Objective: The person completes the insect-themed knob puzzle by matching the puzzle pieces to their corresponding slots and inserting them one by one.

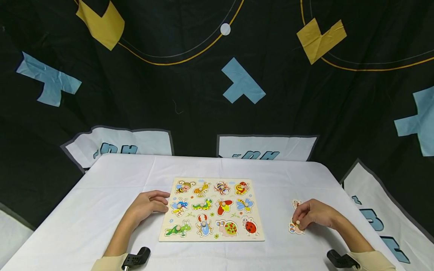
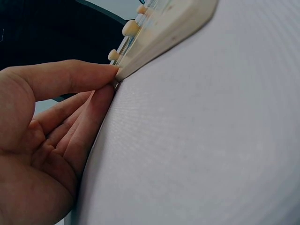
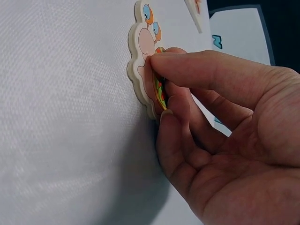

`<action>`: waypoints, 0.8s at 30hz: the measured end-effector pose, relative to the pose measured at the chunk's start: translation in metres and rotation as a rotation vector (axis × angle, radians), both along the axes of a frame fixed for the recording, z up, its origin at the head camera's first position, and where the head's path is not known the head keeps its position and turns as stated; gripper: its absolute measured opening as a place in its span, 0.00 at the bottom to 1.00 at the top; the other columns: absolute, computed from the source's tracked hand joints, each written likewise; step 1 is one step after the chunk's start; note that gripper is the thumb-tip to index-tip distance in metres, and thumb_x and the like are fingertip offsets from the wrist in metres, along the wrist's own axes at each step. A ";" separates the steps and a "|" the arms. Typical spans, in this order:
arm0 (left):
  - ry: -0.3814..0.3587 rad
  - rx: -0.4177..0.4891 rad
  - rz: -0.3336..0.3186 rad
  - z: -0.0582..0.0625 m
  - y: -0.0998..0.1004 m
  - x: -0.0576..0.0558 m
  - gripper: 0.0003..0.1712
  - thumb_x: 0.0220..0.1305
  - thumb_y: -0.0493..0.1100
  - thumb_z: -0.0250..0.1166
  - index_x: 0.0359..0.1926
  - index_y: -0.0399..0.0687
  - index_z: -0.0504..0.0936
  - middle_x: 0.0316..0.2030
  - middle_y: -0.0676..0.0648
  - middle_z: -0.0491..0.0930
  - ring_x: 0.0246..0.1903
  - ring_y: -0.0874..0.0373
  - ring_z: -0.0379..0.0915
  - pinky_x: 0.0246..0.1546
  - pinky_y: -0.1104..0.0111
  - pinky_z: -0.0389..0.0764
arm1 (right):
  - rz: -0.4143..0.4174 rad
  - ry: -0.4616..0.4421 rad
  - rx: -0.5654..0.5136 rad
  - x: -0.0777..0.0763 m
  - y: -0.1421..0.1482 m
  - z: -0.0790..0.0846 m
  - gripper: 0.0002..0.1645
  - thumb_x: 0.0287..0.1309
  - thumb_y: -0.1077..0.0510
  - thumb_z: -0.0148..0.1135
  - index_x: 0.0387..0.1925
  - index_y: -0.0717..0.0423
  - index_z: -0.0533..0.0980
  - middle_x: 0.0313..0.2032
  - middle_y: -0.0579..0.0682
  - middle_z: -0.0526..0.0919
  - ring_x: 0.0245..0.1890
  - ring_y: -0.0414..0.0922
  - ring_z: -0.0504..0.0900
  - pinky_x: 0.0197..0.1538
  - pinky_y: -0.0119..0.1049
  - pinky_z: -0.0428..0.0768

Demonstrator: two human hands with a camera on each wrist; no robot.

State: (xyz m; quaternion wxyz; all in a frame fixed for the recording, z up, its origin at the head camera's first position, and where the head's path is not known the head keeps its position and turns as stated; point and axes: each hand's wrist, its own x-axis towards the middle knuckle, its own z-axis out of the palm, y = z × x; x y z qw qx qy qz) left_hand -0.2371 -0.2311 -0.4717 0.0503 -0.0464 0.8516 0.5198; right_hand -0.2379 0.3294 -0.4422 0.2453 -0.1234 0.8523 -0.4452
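A wooden peg puzzle board (image 1: 213,238) with colourful insect pictures lies flat on the table. My left hand (image 1: 148,205) rests at its left side, fingers fairly straight, fingertips touching the board's edge; the left wrist view shows the thumb at that edge (image 2: 164,42). To the right of the board, my right hand (image 1: 315,214) pinches a snail puzzle piece (image 3: 145,42) between thumb and fingers. The fingers hide much of its green and red shell. Just beyond the snail, a second puzzle piece (image 1: 296,203) with reddish markings lies partly hidden by the hand.
A white cloth covers the table (image 1: 129,173). Small round knobs stand on most board pictures; the snail picture (image 1: 228,227) and ladybird picture (image 1: 250,226) show none. A black curtain (image 1: 190,105) with blue and gold shapes hangs behind.
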 end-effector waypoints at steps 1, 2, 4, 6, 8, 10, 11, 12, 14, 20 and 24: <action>-0.001 0.002 0.000 0.000 0.000 0.000 0.31 0.45 0.37 0.76 0.56 0.41 0.84 0.36 0.49 0.87 0.37 0.60 0.80 0.44 0.69 0.75 | 0.001 0.002 0.005 0.000 0.000 0.000 0.16 0.41 0.68 0.72 0.36 0.71 0.83 0.25 0.45 0.80 0.28 0.39 0.76 0.32 0.33 0.74; -0.001 0.003 0.000 0.000 0.000 0.000 0.31 0.45 0.37 0.76 0.56 0.41 0.83 0.36 0.49 0.87 0.37 0.60 0.80 0.43 0.69 0.75 | 0.002 0.005 0.012 0.000 0.000 -0.001 0.16 0.41 0.68 0.72 0.36 0.70 0.83 0.25 0.45 0.80 0.28 0.39 0.76 0.32 0.33 0.74; -0.002 0.010 0.001 0.000 0.000 0.000 0.32 0.45 0.37 0.76 0.56 0.41 0.83 0.36 0.49 0.87 0.37 0.60 0.80 0.42 0.70 0.75 | 0.004 0.008 0.021 -0.001 -0.001 -0.002 0.15 0.42 0.67 0.71 0.36 0.69 0.83 0.25 0.45 0.80 0.28 0.40 0.76 0.32 0.33 0.74; -0.005 0.017 0.004 -0.001 0.000 0.000 0.32 0.45 0.37 0.76 0.56 0.40 0.83 0.36 0.49 0.86 0.37 0.59 0.80 0.41 0.70 0.76 | 0.008 0.012 0.023 -0.002 -0.002 -0.001 0.15 0.42 0.67 0.71 0.37 0.69 0.83 0.25 0.45 0.80 0.28 0.40 0.76 0.32 0.34 0.75; -0.006 0.014 0.005 0.000 0.000 0.000 0.32 0.45 0.37 0.76 0.56 0.41 0.83 0.36 0.49 0.86 0.37 0.60 0.80 0.41 0.70 0.76 | 0.010 0.016 0.016 -0.003 -0.003 0.000 0.15 0.41 0.66 0.72 0.36 0.68 0.83 0.25 0.46 0.80 0.27 0.39 0.76 0.32 0.34 0.76; -0.007 0.010 0.006 0.000 0.000 0.000 0.32 0.45 0.37 0.76 0.56 0.41 0.83 0.36 0.49 0.86 0.37 0.60 0.80 0.42 0.70 0.76 | 0.013 0.021 0.012 -0.004 -0.005 0.001 0.15 0.41 0.66 0.72 0.36 0.68 0.83 0.24 0.46 0.80 0.26 0.39 0.76 0.31 0.34 0.77; -0.007 0.007 0.006 0.000 0.000 0.000 0.32 0.45 0.37 0.76 0.56 0.41 0.83 0.36 0.49 0.86 0.37 0.60 0.80 0.42 0.70 0.75 | 0.015 0.024 0.011 -0.004 -0.006 0.002 0.15 0.41 0.66 0.72 0.36 0.68 0.83 0.24 0.46 0.80 0.26 0.39 0.76 0.31 0.34 0.77; -0.007 0.003 0.005 0.000 0.000 0.000 0.32 0.45 0.37 0.76 0.56 0.41 0.83 0.36 0.49 0.86 0.37 0.60 0.80 0.42 0.70 0.75 | 0.017 0.026 0.010 -0.004 -0.007 0.003 0.15 0.41 0.66 0.72 0.36 0.68 0.83 0.24 0.46 0.80 0.26 0.39 0.76 0.30 0.34 0.77; -0.008 0.004 0.004 0.000 0.000 0.000 0.32 0.45 0.37 0.76 0.56 0.41 0.83 0.36 0.49 0.86 0.37 0.59 0.80 0.42 0.69 0.75 | 0.016 0.030 0.022 -0.005 -0.010 0.004 0.14 0.42 0.65 0.72 0.36 0.67 0.84 0.24 0.46 0.81 0.25 0.39 0.76 0.30 0.34 0.76; -0.010 0.014 0.004 0.000 0.000 0.000 0.32 0.45 0.37 0.76 0.56 0.40 0.83 0.36 0.48 0.86 0.37 0.59 0.80 0.41 0.70 0.76 | 0.006 0.028 0.038 -0.008 -0.018 0.008 0.14 0.42 0.65 0.74 0.35 0.65 0.84 0.23 0.45 0.80 0.25 0.39 0.74 0.30 0.33 0.73; -0.011 0.016 0.004 0.000 0.000 0.000 0.32 0.45 0.37 0.76 0.56 0.40 0.83 0.36 0.48 0.87 0.37 0.59 0.80 0.42 0.69 0.76 | -0.013 0.033 0.045 -0.010 -0.025 0.011 0.14 0.42 0.65 0.75 0.35 0.65 0.84 0.23 0.46 0.81 0.25 0.40 0.75 0.30 0.34 0.74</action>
